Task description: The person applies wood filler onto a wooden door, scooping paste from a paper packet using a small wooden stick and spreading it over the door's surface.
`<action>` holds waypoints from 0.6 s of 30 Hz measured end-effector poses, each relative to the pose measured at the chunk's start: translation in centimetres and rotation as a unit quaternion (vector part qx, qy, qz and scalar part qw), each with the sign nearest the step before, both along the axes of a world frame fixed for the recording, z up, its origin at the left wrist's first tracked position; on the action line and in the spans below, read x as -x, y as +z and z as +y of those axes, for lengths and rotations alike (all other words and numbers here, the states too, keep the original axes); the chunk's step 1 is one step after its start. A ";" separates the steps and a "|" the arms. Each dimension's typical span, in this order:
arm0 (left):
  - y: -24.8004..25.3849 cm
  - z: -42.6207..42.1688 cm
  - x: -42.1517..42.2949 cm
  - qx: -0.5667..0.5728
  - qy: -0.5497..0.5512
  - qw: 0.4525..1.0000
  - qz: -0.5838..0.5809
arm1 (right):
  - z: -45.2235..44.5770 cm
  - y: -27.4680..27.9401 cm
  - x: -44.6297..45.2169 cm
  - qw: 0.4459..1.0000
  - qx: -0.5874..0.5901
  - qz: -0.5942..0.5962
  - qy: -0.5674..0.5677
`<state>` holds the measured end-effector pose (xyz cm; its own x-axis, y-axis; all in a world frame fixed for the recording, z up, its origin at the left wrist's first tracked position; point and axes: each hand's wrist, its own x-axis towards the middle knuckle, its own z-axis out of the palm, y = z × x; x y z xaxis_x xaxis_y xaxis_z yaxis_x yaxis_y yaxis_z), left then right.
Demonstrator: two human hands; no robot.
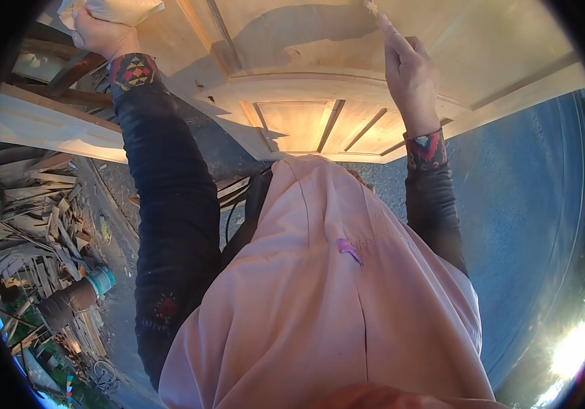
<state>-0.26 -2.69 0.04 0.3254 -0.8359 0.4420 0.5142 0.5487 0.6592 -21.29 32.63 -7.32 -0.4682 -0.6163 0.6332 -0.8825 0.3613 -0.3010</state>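
At the upper left, my left hand is closed around a plastic bag with a pale, cream-coloured filling. My right hand is above a pale wooden panelled door. Its index finger stretches out with a small dab of pale paste at the tip, while the other fingers curl in. The dab is at or just over the door's surface; I cannot tell whether it touches. The top of the bag and the far part of the door are cut off by the view's edge.
A second panelled section is below the door's near edge. On the left are a light board, a heap of scrap wood and a bucket with a teal rim. Grey paved ground stretches along the right.
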 end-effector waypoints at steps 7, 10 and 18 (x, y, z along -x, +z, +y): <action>-0.6 -0.7 -0.4 0.014 0.018 0.999 -0.023 | 2.2 -3.0 1.1 0.971 0.076 -0.223 0.044; -0.8 -1.1 -0.3 0.024 0.030 0.999 -0.036 | 1.5 -3.4 1.1 0.905 0.122 -0.399 0.080; -0.5 -0.4 -0.2 0.028 0.024 0.999 -0.023 | -1.0 -4.5 0.2 0.865 0.153 -0.467 0.100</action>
